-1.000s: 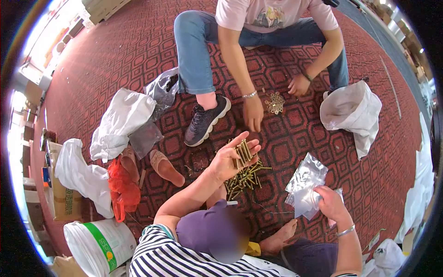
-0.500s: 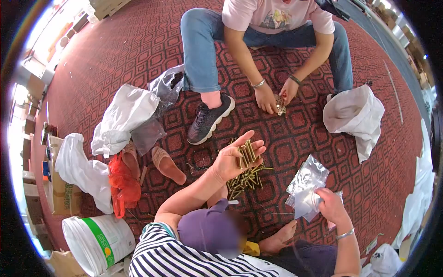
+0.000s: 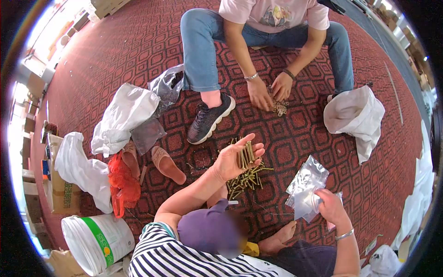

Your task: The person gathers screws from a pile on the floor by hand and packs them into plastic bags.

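Observation:
My left hand (image 3: 234, 159) is palm up with several long brass-coloured screws (image 3: 247, 155) lying across its curled fingers. Just beneath it, a loose pile of the same screws (image 3: 244, 182) rests on the patterned red carpet. At the right, my right hand (image 3: 331, 206) pinches the edge of a clear plastic bag (image 3: 305, 203). More clear bags (image 3: 311, 173) lie against it on the carpet. Across from me, a seated co-worker's two hands (image 3: 272, 92) touch a small heap of metal rings (image 3: 280, 108).
A white sack (image 3: 355, 115) stands at the right. Pale sacks (image 3: 124, 115), a red bag (image 3: 123, 184), slippers (image 3: 167, 166), a cardboard box (image 3: 64, 191) and a white bucket (image 3: 98, 244) are at the left. The co-worker's dark shoe (image 3: 210, 120) is beyond the pile.
The co-worker's hands have come together over the rings, which were uncovered a second ago. My left hand has shifted slightly, still with the screws; my right hand has stayed on the bag.

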Demonstrator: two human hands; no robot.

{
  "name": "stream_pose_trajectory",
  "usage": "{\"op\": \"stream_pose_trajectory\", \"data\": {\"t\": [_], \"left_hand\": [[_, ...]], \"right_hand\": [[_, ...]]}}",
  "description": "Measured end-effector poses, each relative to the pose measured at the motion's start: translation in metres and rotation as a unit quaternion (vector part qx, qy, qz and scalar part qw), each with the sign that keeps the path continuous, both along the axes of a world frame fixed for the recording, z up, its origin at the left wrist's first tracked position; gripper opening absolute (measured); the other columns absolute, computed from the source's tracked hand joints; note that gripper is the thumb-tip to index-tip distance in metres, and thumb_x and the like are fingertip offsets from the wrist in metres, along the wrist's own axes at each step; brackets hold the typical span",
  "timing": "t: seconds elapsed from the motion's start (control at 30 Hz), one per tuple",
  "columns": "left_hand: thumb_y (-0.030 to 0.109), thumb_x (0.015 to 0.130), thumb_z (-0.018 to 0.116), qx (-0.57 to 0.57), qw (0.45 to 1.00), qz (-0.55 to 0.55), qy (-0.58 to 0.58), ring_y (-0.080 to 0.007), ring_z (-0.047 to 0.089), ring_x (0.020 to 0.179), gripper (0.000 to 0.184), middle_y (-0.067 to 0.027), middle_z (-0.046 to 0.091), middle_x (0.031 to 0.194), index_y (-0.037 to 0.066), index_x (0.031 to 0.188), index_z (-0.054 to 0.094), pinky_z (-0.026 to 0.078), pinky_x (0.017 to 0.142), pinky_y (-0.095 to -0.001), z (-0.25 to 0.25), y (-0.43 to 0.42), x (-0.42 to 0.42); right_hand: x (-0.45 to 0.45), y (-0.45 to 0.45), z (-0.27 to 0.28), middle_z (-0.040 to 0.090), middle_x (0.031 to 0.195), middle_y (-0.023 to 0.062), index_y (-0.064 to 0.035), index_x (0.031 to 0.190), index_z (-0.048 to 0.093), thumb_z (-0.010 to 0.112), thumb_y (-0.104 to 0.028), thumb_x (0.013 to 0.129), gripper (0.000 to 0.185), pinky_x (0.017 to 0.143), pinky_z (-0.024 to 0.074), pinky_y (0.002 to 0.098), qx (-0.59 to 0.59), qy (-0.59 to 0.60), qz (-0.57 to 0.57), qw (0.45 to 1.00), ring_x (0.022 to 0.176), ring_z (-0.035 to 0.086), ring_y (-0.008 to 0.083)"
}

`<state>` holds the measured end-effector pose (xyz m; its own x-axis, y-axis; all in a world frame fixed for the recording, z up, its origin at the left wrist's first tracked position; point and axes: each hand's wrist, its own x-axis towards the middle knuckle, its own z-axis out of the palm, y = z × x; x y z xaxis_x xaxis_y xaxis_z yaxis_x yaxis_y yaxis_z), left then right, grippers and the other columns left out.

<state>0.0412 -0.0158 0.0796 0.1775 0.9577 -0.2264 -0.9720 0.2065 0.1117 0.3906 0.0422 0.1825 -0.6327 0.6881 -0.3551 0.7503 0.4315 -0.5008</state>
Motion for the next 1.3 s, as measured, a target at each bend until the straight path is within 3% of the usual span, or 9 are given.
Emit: {"op": "stream_pose_trajectory", "data": {"t": [0.1, 0.23, 0.43, 0.63, 0.77, 0.87, 1.07, 1.23, 1.3], "left_hand": [[0.013, 0.087, 0.051, -0.041, 0.998, -0.007, 0.050, -0.0294, 0.055, 0.106, 0.047, -0.0194, 0.053, 0.117, 0.009, 0.132, 0.038, 0.049, 0.082, -0.0426, -0.008, 0.000, 0.001], [0.017, 0.089, 0.055, -0.084, 0.953, 0.030, 0.288, -0.0234, 0.060, 0.087, 0.033, -0.0137, 0.059, 0.098, 0.007, 0.120, 0.050, 0.051, 0.070, -0.0377, -0.027, -0.007, -0.020], [0.013, 0.090, 0.055, -0.177, 0.946, 0.144, 0.232, -0.0189, 0.057, 0.067, 0.021, -0.0090, 0.058, 0.081, 0.006, 0.109, 0.056, 0.048, 0.059, -0.0351, -0.021, -0.022, -0.059], [0.014, 0.088, 0.056, -0.253, 0.907, 0.100, 0.321, -0.0186, 0.054, 0.056, 0.017, -0.0079, 0.056, 0.071, 0.005, 0.102, 0.059, 0.042, 0.048, -0.0305, -0.071, -0.046, -0.075], [0.015, 0.088, 0.056, -0.186, 0.932, 0.091, 0.299, -0.0200, 0.055, 0.056, 0.018, -0.0089, 0.057, 0.070, 0.003, 0.100, 0.058, 0.041, 0.046, -0.0301, -0.099, -0.055, -0.078], [0.012, 0.088, 0.053, -0.226, 0.943, 0.051, 0.240, -0.0208, 0.055, 0.057, 0.015, -0.0114, 0.059, 0.074, 0.000, 0.095, 0.058, 0.042, 0.047, -0.0305, -0.114, -0.058, -0.075], [0.009, 0.087, 0.052, -0.284, 0.929, 0.072, 0.224, -0.0187, 0.057, 0.059, 0.014, -0.0122, 0.062, 0.081, -0.001, 0.092, 0.060, 0.044, 0.047, -0.0262, -0.070, -0.037, -0.038], [0.003, 0.088, 0.049, -0.208, 0.939, 0.029, 0.272, -0.0183, 0.054, 0.058, 0.011, -0.0119, 0.059, 0.081, 0.000, 0.091, 0.059, 0.040, 0.045, -0.0279, -0.084, -0.041, -0.035], [0.007, 0.087, 0.052, -0.204, 0.936, 0.018, 0.286, -0.0143, 0.051, 0.054, 0.010, -0.0082, 0.058, 0.075, 0.000, 0.089, 0.060, 0.039, 0.045, -0.0249, -0.076, -0.038, -0.026]], "right_hand": [[0.001, -0.001, 0.001, 0.059, 0.110, 0.0136, -0.0008, 0.104, 0.057, 0.044, 0.001, 0.066, 0.040, 0.081, 0.0455, 0.0348, -0.008, -0.001, -0.001, 1.000, 0.095, 0.056, 0.0337], [0.000, -0.001, -0.001, 0.060, 0.104, 0.0146, 0.0016, 0.104, 0.057, 0.044, 0.000, 0.066, 0.040, 0.079, 0.0449, 0.0339, -0.010, 0.033, -0.004, 0.999, 0.092, 0.056, 0.0335], [-0.002, 0.002, -0.007, 0.059, 0.110, 0.0146, 0.0010, 0.103, 0.057, 0.042, 0.002, 0.065, 0.042, 0.081, 0.0451, 0.0341, -0.013, 0.015, 0.005, 1.000, 0.092, 0.056, 0.0350], [0.000, -0.003, -0.003, 0.059, 0.108, 0.0146, 0.0015, 0.104, 0.057, 0.042, 0.002, 0.064, 0.043, 0.080, 0.0451, 0.0343, -0.008, 0.013, 0.001, 1.000, 0.093, 0.056, 0.0341], [0.001, 0.000, -0.007, 0.059, 0.108, 0.0145, 0.0015, 0.105, 0.057, 0.042, 0.002, 0.065, 0.043, 0.081, 0.0452, 0.0340, -0.013, 0.003, 0.010, 1.000, 0.093, 0.056, 0.0333], [0.006, 0.002, -0.010, 0.060, 0.108, 0.0139, 0.0003, 0.105, 0.057, 0.043, 0.001, 0.065, 0.043, 0.082, 0.0452, 0.0337, 0.006, -0.001, 0.016, 1.000, 0.094, 0.056, 0.0329], [-0.003, -0.004, 0.002, 0.060, 0.107, 0.0120, -0.0023, 0.105, 0.058, 0.044, 0.000, 0.065, 0.042, 0.082, 0.0454, 0.0333, 0.014, -0.012, 0.006, 1.000, 0.095, 0.057, 0.0318], [0.000, -0.004, 0.001, 0.060, 0.108, 0.0111, -0.0031, 0.105, 0.059, 0.045, 0.000, 0.065, 0.042, 0.082, 0.0454, 0.0328, 0.006, 0.013, 0.039, 0.999, 0.095, 0.057, 0.0311], [0.000, -0.004, 0.001, 0.060, 0.109, 0.0112, -0.0029, 0.105, 0.059, 0.045, 0.000, 0.065, 0.043, 0.082, 0.0455, 0.0328, 0.005, 0.011, 0.041, 0.999, 0.095, 0.057, 0.0312]]}}
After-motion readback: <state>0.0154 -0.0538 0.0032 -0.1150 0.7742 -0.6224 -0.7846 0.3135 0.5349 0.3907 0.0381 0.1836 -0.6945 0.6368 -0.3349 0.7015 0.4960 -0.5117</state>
